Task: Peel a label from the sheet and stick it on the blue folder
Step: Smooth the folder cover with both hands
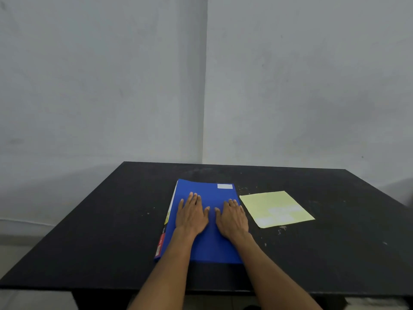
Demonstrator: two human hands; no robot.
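Note:
A blue folder [210, 247] lies closed on the black table [107, 231], spine to the left. A small white label [224, 186] sits stuck near its far right corner. My left hand [192, 217] and my right hand [232, 218] rest flat on the cover, palms down, fingers spread, holding nothing. To the right of the folder lies the pale yellow label sheet [276, 208], flat on the table, with a few whitish labels on its near part. Neither hand touches the sheet.
Grey walls meet in a corner behind the table. The folder's spine carries a yellow and a red sticker [160, 245]. Small pale specks dot the tabletop around the sheet. The table's near edge runs just below my forearms.

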